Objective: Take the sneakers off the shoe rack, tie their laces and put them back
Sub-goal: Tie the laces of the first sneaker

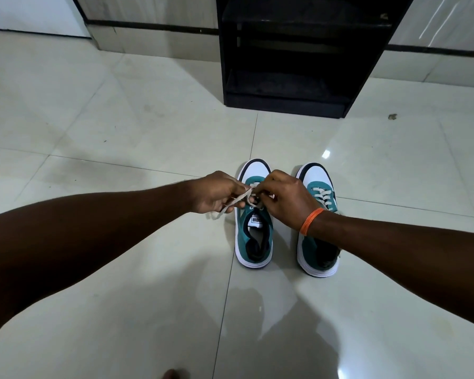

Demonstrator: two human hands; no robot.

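Note:
Two teal and white sneakers stand side by side on the tiled floor, toes pointing away from me. Over the left sneaker (253, 242) both hands work the beige lace (234, 202). My left hand (216, 194) pinches one lace end, which trails down to the left. My right hand (283, 199), with an orange band at the wrist, grips the other part of the lace above the tongue. The right sneaker (316, 250) sits partly under my right forearm, its laces lying loose across the front.
A black shoe rack (290, 99) with bare shelves stands on the floor beyond the sneakers. Pale glossy floor tiles (121, 132) spread all around. A wall base runs along the back. A small dark scrap (392, 116) lies right of the rack.

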